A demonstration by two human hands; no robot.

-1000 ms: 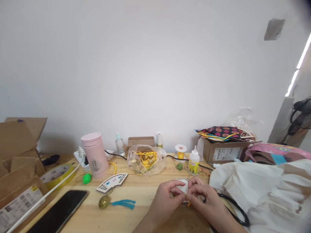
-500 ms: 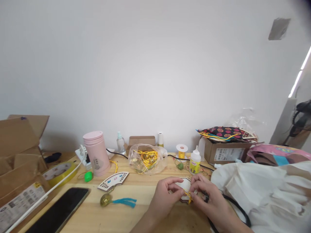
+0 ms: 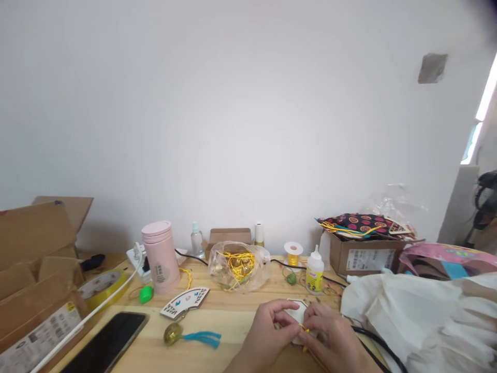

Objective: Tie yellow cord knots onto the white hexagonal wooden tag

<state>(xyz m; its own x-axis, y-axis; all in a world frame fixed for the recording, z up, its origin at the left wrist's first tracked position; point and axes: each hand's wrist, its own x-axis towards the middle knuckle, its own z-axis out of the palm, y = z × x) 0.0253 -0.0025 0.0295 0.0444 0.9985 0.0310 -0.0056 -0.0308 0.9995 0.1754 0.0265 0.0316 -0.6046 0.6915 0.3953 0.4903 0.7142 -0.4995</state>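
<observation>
Containers (clock face centred on my hands, 12 = wall side). At 11: clear plastic bag (image 3: 262, 261) w/ tangled yellow string (image 3: 237, 263). At 1: cardbd. box (image 3: 336, 258) topped w/ dark patterned cloth (image 3: 354, 224) & yellow cords (image 3: 332, 227). Btw. 12 and 1: glue bottle (image 3: 315, 275), upright. At 10: pink flask (image 3: 162, 261), lid on. At 9: open carton (image 3: 39, 290), contents out of my sight.

Grip: thumb & fingers of my L hand (image 3: 269, 331) and R hand (image 3: 330, 331) appear closed on a yellow cord (image 3: 305, 330), ctr., over the near part of a white plaque (image 3: 298, 314); fingers hide part of it.

Surface: pale wood table (image 3: 225, 316). Thread spool (image 3: 293, 249) at 12; white fabric (image 3: 423, 311) at 3; phone (image 3: 106, 342) at 9; btw. 9 and 10, fan-shaped plaque (image 3: 186, 302), near it a gold ball (image 3: 172, 334) w/ blue tassel (image 3: 202, 338).

Room: pale wall (image 3: 248, 114), grey patch (image 3: 433, 68) high at 1; bright strip (image 3: 488, 98) btw. 1 and 2.
</observation>
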